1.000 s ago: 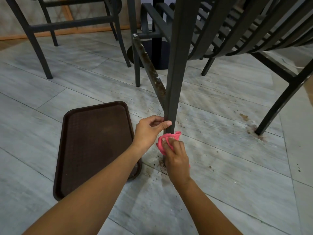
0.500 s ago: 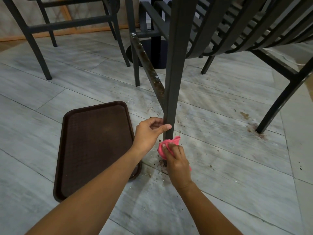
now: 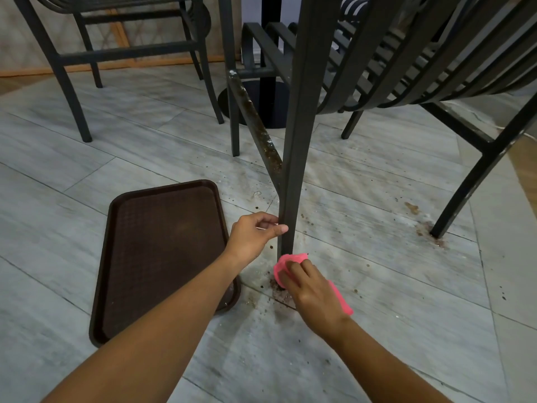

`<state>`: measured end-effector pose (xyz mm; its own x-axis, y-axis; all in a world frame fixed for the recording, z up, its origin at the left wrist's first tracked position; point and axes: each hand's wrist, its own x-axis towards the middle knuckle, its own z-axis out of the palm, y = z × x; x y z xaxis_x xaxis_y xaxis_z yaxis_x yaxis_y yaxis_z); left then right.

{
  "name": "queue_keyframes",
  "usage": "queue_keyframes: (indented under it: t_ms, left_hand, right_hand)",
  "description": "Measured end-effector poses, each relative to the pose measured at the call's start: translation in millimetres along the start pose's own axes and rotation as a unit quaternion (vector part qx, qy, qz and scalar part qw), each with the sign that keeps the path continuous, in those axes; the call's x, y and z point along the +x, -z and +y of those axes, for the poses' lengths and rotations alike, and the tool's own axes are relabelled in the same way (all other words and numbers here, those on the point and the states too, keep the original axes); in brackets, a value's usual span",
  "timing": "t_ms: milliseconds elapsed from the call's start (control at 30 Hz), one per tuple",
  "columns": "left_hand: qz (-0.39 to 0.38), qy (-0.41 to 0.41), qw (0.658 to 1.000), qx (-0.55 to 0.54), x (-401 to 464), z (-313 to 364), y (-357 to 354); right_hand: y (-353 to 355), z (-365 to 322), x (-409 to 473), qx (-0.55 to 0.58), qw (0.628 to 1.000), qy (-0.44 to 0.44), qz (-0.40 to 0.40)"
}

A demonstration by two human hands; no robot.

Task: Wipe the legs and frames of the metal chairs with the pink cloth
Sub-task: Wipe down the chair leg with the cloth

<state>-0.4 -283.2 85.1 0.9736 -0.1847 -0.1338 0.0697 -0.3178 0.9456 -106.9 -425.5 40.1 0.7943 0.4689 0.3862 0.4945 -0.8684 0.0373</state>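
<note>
Pink cloth [image 3: 293,261], centre frame, is wrapping the chair leg's [image 3: 295,158] foot; the right hand [image 3: 312,292] is gripping it, while the left hand [image 3: 255,237] is pinching the leg above.

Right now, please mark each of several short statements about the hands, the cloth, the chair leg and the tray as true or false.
1. The right hand holds the pink cloth at the foot of the chair leg. True.
2. The left hand rests flat on the tray. False: it grips the chair leg above the cloth.
3. The brown tray lies on the floor, left of the leg. True.
4. The tray carries cups. False: nothing shows on it.
5. The crossbar joining this leg looks rusty and dirty. True.
</note>
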Motion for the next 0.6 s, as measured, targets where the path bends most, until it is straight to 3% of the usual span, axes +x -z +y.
queue_keyframes:
  t_ms: [167,333,433,600]
  left_hand:
    - [0.005,-0.008,1.000,-0.008,1,4,-2]
    - [0.000,-0.015,1.000,-0.012,3,2,0]
    - [-0.005,-0.009,1.000,-0.015,6,0,-1]
    - [-0.004,-0.010,1.000,-0.025,5,-5,-2]
  right_hand:
    - [0,2,33,-0.112,0.990,0.086,0.029]
    - [-8,10,42,-0.242,0.957,0.139,-0.076]
    - [-16,7,39,-0.272,0.942,0.155,-0.121]
    - [-29,5,36,-0.269,0.943,0.154,-0.121]
